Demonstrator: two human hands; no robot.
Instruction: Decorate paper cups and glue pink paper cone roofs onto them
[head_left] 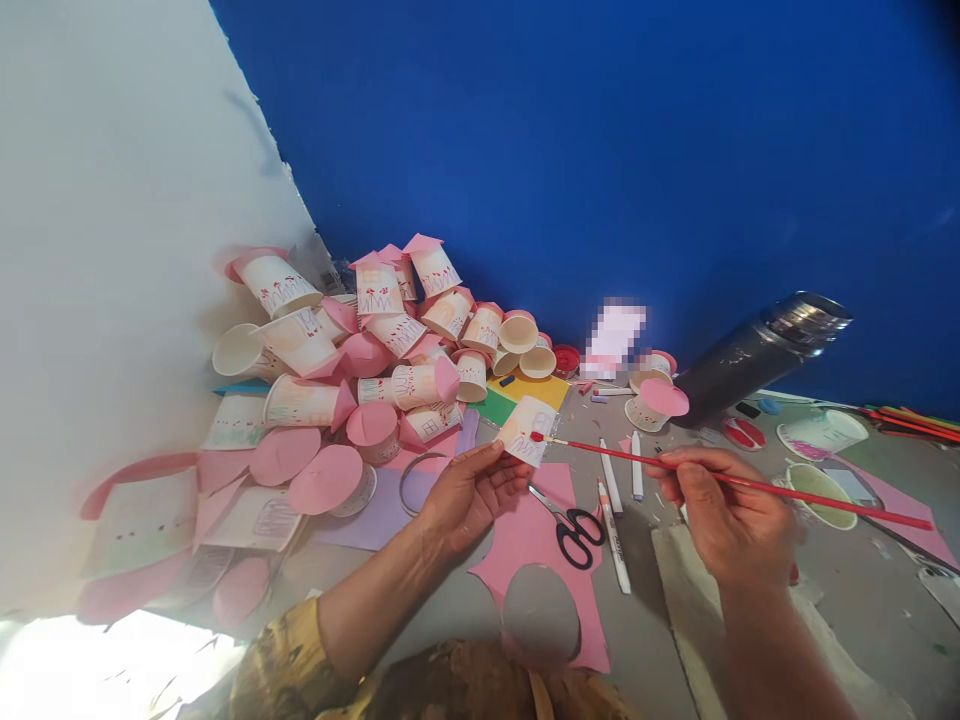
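My left hand [472, 495] is closed around a white paper cup [529, 425] with purple line drawings on its side. My right hand [731, 520] grips a long red paintbrush [619, 451] by its handle. The red-tipped bristles meet the cup's wall, near the drawn lines. Below the cup, black-handled scissors [576, 532] lie on a cut sheet of pink paper [540, 515] with a round hole. Several white markers [611, 477] rest on the table between my hands.
Decorated paper cups with pink paper tops [300, 405] are heaped at the left against the wall. A dark thermos [742, 355] leans at the right by the blue wall. Near it are a cup with a pink disc [657, 402] and a paint-stained cup [821, 497].
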